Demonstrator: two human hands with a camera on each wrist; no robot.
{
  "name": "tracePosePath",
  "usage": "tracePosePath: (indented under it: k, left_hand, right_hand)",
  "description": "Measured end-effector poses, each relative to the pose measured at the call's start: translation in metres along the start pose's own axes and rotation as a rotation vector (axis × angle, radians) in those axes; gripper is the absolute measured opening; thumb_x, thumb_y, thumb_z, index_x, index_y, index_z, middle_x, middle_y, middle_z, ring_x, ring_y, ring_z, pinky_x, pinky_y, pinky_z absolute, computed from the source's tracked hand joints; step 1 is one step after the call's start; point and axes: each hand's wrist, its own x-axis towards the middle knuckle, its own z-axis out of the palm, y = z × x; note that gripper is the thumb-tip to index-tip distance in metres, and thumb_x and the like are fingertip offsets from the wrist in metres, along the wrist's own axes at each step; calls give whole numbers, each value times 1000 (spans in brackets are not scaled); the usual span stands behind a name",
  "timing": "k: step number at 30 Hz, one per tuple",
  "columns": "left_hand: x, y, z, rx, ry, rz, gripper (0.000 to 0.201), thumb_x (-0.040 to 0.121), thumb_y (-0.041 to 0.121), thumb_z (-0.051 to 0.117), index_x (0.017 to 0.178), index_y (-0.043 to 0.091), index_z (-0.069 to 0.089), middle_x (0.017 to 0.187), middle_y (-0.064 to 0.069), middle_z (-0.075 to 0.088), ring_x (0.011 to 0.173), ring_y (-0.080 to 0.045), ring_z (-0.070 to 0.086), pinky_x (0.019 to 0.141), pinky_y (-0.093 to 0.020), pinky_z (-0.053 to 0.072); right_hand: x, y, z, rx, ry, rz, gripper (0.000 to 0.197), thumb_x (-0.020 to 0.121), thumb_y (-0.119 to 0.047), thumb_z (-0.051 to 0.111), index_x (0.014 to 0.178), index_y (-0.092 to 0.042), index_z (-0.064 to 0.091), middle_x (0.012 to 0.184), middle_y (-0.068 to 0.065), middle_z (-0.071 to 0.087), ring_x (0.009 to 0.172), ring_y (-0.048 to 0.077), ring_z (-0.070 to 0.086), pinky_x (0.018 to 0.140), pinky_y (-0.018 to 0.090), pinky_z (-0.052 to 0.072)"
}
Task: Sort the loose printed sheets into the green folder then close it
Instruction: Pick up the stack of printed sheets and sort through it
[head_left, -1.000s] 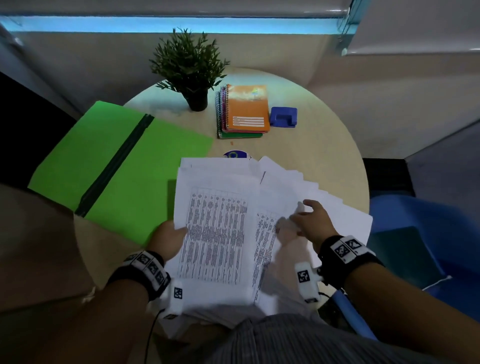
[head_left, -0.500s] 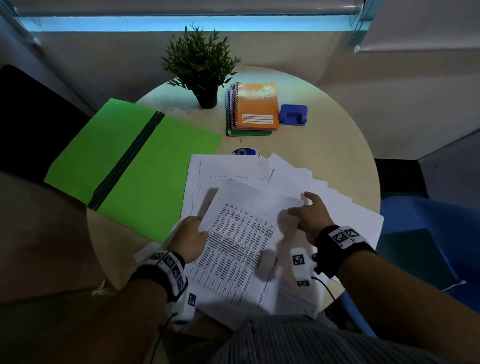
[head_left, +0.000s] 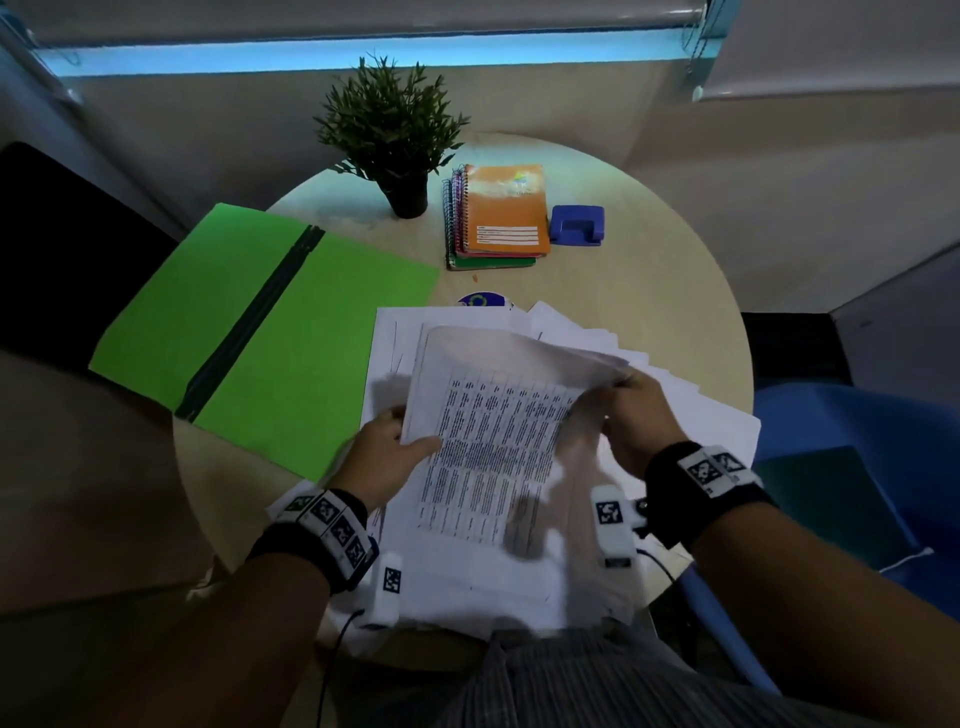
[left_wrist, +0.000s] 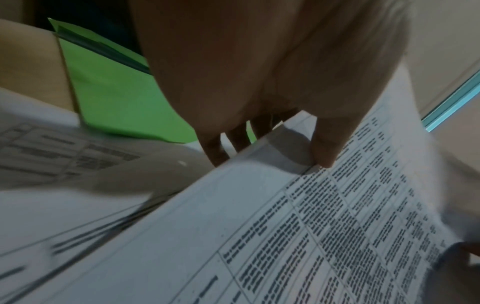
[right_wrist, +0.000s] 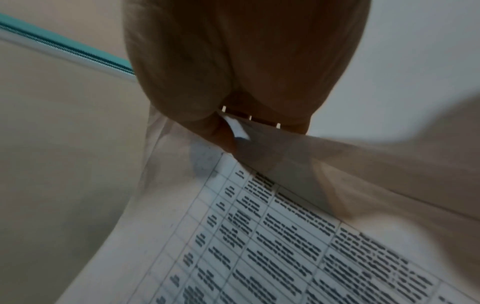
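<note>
- Striped cloth (head_left: 545, 686) of the person's clothing fills the nearest edge of the head view, just below the near rim of the round surface (head_left: 649, 291).
- Both wrists carry black bands with square printed markers.
- The left hand (head_left: 384, 457) grasps the top printed sheet (head_left: 493, 441) at its left edge: the thumb lies on the printed side and the other fingers (left_wrist: 215, 152) go under the paper.
- The right hand (head_left: 634, 415) pinches the far right corner of the same sheet between thumb and fingers, and this corner is lifted and curled above the pile.
- The sheet shows a table with many rows of small dark text; it is too blurred to read.
- Under it, the pile of loose sheets (head_left: 675, 410) lies fanned out on the near half of the surface, and some sheets hang over the near rim.
- The green folder (head_left: 322, 332) lies open and flat to the left of the pile, with a dark strip along its fold; its left part goes past the rim.
- A small blue round thing (head_left: 480, 300) shows just behind the pile.
- Farther back stand spiral notebooks (head_left: 498, 218) with an orange one on top, a blue hole punch (head_left: 576, 224) at their right, and a potted plant (head_left: 389, 135) at their left.
</note>
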Motion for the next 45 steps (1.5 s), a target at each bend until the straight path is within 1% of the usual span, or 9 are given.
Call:
tracePosePath:
  k: [5, 12, 19, 22, 26, 29, 39, 42, 45]
  left_hand:
    - [7, 39, 7, -23, -31, 63, 21, 92, 24, 69, 111, 27, 61, 107, 7, 68, 101, -19, 66, 92, -34, 52]
    - [9, 60, 17, 176, -32, 235, 14, 98, 29, 54, 101, 20, 65, 86, 1, 65, 73, -19, 61, 65, -32, 49]
    - [11, 57, 12, -64, -8, 179, 56, 73, 49, 53, 96, 1, 72, 101, -25, 68, 88, -34, 65, 82, -45, 52]
    - [17, 43, 1, -71, 34, 127, 46, 87, 29, 48, 92, -12, 67, 99, -30, 69, 87, -41, 66, 84, -55, 56]
    - [16, 33, -6, -78, 55, 22, 34, 93, -1, 45, 96, 7, 79, 92, -20, 76, 56, -16, 55, 55, -24, 47]
    - [11, 25, -4, -152, 85, 41, 27, 95, -2, 56, 106, 10, 77, 94, -2, 78, 61, 2, 67, 59, -12, 51]
    - [24, -5, 0, -116, 282, -55, 41, 77, 6, 83, 80, 15, 43, 60, 3, 41, 52, -12, 36, 52, -25, 37]
    - [23, -1, 5, -133, 240, -38, 40, 74, 8, 86, 88, 16, 50, 71, 6, 55, 62, -12, 54, 58, -23, 44]
    - [26, -4, 9, -182, 168, -26, 26, 79, 14, 84, 98, 20, 67, 90, 7, 74, 81, -12, 72, 72, -29, 58]
  right_hand:
    - [11, -32, -8, 27, 32, -43, 46, 63, 16, 47, 81, -13, 78, 82, 16, 70, 73, 31, 64, 62, 38, 50]
    - [16, -13, -20, 75, 110, 30, 41, 86, 17, 49, 108, -12, 67, 91, 14, 65, 75, 27, 55, 63, 34, 48]
    - [7, 32, -8, -88, 123, 128, 15, 95, -4, 65, 107, -11, 71, 103, 13, 77, 91, 33, 72, 75, 42, 58]
    - [12, 33, -4, -61, 140, 146, 10, 93, -5, 67, 99, -6, 75, 99, 19, 78, 87, 34, 74, 80, 50, 59]
    - [14, 35, 0, -110, 163, 161, 17, 94, -8, 67, 77, -8, 70, 73, 18, 68, 60, 25, 61, 57, 32, 49]
    - [13, 41, 1, -142, 168, 205, 28, 96, -8, 64, 68, -12, 60, 58, 5, 56, 43, 16, 48, 44, 22, 38]
    - [10, 48, -16, -106, 117, 311, 18, 98, -10, 61, 80, -9, 57, 80, 21, 54, 66, 28, 51, 63, 42, 40]
    - [6, 44, -15, -128, -54, 392, 13, 92, -2, 70, 105, -5, 71, 96, 22, 75, 83, 38, 69, 79, 48, 58]
    - [7, 44, -9, -201, -25, 382, 5, 88, 6, 70, 89, 3, 65, 82, 24, 68, 63, 29, 65, 62, 37, 54]
